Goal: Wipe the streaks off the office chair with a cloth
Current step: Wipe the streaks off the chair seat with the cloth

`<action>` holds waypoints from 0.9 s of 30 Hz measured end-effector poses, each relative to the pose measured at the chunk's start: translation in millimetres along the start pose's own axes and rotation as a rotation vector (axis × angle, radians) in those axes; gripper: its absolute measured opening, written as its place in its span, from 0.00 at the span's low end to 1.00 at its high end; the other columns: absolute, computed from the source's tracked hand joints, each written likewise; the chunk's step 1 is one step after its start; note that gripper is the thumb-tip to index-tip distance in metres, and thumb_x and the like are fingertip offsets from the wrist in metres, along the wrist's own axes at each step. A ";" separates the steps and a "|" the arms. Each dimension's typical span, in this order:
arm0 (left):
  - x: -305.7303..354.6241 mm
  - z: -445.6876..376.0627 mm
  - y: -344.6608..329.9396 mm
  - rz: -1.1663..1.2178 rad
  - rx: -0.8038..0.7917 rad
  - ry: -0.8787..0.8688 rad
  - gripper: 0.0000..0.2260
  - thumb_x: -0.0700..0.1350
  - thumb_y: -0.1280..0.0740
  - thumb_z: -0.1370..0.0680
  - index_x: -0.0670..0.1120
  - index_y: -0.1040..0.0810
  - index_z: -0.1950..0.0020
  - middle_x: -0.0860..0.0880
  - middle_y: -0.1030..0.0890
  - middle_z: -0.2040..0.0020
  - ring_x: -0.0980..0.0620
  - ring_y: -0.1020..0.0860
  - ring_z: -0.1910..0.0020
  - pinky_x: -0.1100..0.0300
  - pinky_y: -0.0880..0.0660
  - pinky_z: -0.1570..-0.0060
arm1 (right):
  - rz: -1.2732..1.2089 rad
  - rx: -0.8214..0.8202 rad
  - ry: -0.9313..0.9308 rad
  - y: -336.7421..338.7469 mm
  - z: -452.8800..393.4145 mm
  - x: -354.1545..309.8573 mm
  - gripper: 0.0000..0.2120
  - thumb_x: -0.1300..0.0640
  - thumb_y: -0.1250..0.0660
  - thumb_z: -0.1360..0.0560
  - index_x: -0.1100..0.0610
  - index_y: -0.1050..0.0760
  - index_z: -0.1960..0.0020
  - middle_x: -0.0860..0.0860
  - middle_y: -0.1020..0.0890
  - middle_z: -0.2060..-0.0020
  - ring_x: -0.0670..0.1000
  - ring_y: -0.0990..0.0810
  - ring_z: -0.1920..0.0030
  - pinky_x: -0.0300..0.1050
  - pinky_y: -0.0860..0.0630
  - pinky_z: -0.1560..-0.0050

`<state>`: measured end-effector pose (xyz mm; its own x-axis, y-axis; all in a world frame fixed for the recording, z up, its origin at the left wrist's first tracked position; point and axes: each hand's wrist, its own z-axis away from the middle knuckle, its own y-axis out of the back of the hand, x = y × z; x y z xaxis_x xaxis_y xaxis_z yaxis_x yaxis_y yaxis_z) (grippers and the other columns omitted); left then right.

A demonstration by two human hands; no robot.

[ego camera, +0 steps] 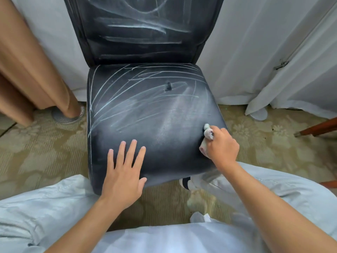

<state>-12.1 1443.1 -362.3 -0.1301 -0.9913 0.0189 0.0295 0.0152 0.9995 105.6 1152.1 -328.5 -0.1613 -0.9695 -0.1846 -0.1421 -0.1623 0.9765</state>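
Head: right hand grips cloth at chair right edge.

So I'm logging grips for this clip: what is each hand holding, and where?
The right hand grips the bunched cloth around its middle. The left hand holds nothing, flat on the seat.

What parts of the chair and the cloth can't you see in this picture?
- Top of the chair's backrest: cut off by the head view's upper edge.
- Chair legs and base: hidden under the seat.
- Most of the cloth: bunched inside the right hand.
- Seat surface beneath the flat left hand: any streaks there are covered.
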 end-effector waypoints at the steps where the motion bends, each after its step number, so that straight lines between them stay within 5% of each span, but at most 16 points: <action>1: 2.9 -1.8 -1.5 0.009 -0.008 -0.006 0.47 0.58 0.22 0.29 0.47 0.39 0.16 0.38 0.45 0.15 0.32 0.47 0.17 0.27 0.45 0.24 | -0.022 0.015 -0.030 -0.1 -3.5 3.4 0.07 0.54 0.35 0.21 0.53 0.21 0.46 0.54 0.22 0.54 0.64 0.20 0.60 0.47 0.33 0.63; 6: 7.0 -1.7 -10.9 0.010 -0.016 0.007 0.44 0.58 0.34 0.28 0.52 0.47 0.14 0.41 0.55 0.14 0.33 0.55 0.16 0.25 0.51 0.24 | -0.142 -0.004 0.114 -12.8 21.0 -57.6 0.12 0.56 0.31 0.34 0.47 0.22 0.51 0.48 0.22 0.59 0.58 0.20 0.63 0.46 0.28 0.68; 10: 2.9 -0.7 -12.7 -0.006 0.010 -0.007 0.44 0.61 0.35 0.29 0.51 0.44 0.14 0.41 0.53 0.14 0.33 0.54 0.16 0.24 0.51 0.25 | -0.195 -0.099 0.519 -18.7 48.9 -91.4 0.12 0.56 0.29 0.37 0.48 0.18 0.53 0.48 0.27 0.66 0.54 0.26 0.74 0.37 0.48 0.73; 13: -0.3 -1.3 -10.5 -0.026 -0.004 -0.005 0.43 0.66 0.38 0.27 0.51 0.42 0.15 0.40 0.51 0.14 0.33 0.53 0.16 0.25 0.51 0.24 | -0.126 -0.031 0.429 -10.4 17.7 -55.5 0.11 0.57 0.26 0.37 0.48 0.19 0.55 0.49 0.28 0.66 0.56 0.27 0.76 0.36 0.52 0.71; 18: 11.3 -8.8 -3.3 -0.042 -0.006 0.027 0.39 0.62 0.35 0.28 0.43 0.29 0.22 0.35 0.39 0.19 0.30 0.44 0.18 0.25 0.50 0.24 | -0.007 -0.025 -0.020 8.7 -36.5 25.4 0.14 0.57 0.37 0.26 0.50 0.20 0.43 0.53 0.27 0.55 0.60 0.26 0.66 0.46 0.36 0.64; 22: 36.5 -43.1 9.9 0.002 0.087 -0.084 0.32 0.57 0.35 0.25 0.38 0.25 0.27 0.39 0.30 0.22 0.39 0.35 0.20 0.32 0.43 0.22 | -0.044 -0.028 0.042 3.5 -26.4 16.2 0.15 0.57 0.28 0.29 0.49 0.20 0.42 0.51 0.25 0.52 0.57 0.25 0.61 0.46 0.32 0.64; 27: 59.0 -85.8 1.0 0.032 0.069 -0.229 0.33 0.57 0.37 0.22 0.48 0.34 0.17 0.42 0.38 0.17 0.39 0.41 0.17 0.32 0.41 0.23 | -0.139 0.065 0.267 -7.4 -5.1 5.1 0.19 0.35 0.28 0.28 0.46 0.18 0.44 0.49 0.22 0.50 0.55 0.23 0.54 0.50 0.25 0.58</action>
<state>65.4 1373.4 -362.6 -0.3518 -0.9348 0.0488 -0.0294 0.0631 0.9976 110.8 1147.4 -336.1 0.1250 -0.9543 -0.2715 -0.2082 -0.2928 0.9332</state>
